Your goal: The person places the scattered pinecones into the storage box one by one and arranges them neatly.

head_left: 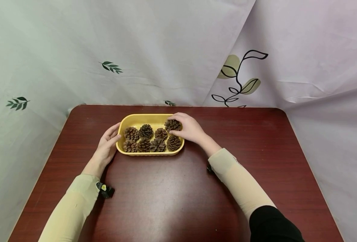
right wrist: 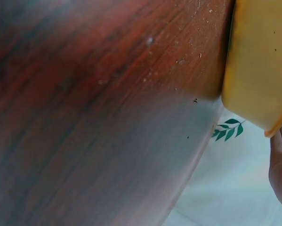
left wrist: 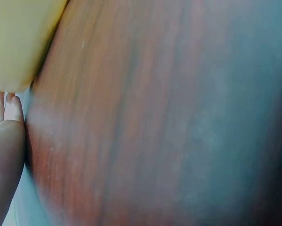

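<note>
A yellow plastic basket (head_left: pixel 149 154) stands near the far edge of the table with several brown pine cones (head_left: pixel 146 131) inside, most of them in two rough rows. My right hand (head_left: pixel 188 127) reaches over the basket's right end and grips a pine cone (head_left: pixel 173 124) at the far right corner, thumb on the near side and fingers on the far side. At the left end, my left hand (head_left: pixel 107 144) touches the basket's outer wall with fairly straight fingers, its thumb by the rim. Neither wrist view shows the pine cones, only the basket's outside (left wrist: pixel 23 42) and part of each hand.
The dark red wooden table (head_left: pixel 166 188) spreads in front of the basket and to both sides. Pale cloth (head_left: pixel 154 60) with printed leaves hangs behind the table and along its sides. A small black device (head_left: pixel 105 191) is strapped at the left wrist.
</note>
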Motion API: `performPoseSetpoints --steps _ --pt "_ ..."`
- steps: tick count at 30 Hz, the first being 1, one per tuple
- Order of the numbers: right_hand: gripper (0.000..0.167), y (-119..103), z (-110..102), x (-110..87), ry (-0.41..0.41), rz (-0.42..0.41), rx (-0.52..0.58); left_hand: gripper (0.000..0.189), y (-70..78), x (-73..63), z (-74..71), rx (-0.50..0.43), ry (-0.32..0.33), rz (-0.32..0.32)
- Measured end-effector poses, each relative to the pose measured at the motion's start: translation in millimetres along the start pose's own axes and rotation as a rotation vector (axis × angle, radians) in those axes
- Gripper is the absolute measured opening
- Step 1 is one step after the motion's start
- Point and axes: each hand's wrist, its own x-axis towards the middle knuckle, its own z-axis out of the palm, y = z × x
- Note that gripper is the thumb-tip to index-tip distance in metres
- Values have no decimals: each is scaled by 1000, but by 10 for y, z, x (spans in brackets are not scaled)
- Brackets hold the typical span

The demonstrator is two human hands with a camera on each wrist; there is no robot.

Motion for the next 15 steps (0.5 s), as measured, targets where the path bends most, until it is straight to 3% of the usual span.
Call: performPoseSetpoints --steps 15 --pt "56 -20 -47 44 -76 -39 -107 46 -11 0 -23 -6 -18 7"
